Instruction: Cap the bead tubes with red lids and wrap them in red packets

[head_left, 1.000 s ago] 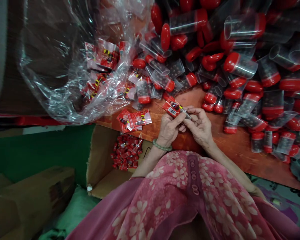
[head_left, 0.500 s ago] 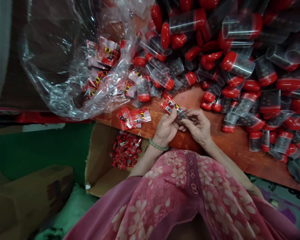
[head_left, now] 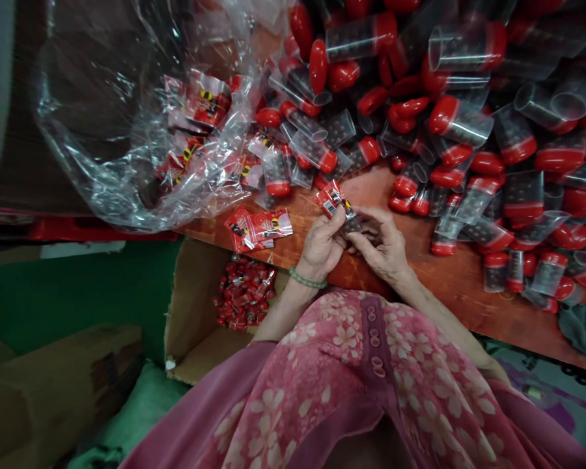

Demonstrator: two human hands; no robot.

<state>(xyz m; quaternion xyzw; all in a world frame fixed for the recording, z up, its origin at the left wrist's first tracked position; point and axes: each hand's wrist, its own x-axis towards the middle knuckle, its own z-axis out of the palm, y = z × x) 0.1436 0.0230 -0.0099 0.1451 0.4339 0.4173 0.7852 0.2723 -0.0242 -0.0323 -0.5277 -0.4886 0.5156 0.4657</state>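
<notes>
Between my two hands, just above the tabletop, is a small red printed packet (head_left: 330, 199) with a barcode, its far end sticking out past my fingers. My left hand (head_left: 322, 244), with a green bead bracelet (head_left: 307, 279) at the wrist, pinches it under the thumb. The fingertips of my right hand (head_left: 381, 244) close on the near, dark clear end, which is partly hidden by the fingers. To the left, a few flat red printed packets (head_left: 258, 228) lie overlapping on the table.
Clear tubes with red caps (head_left: 461, 120) are heaped across the back and right of the orange-brown table (head_left: 434, 286). A clear plastic bag (head_left: 141, 189) with printed packets lies back left. Below the edge, an open cardboard box (head_left: 190, 312) contains many small red packets (head_left: 244, 293).
My right fingers have shifted slightly on the near end of the packet, which now stands a little more upright. The whole view has drifted slightly; the other things stay put.
</notes>
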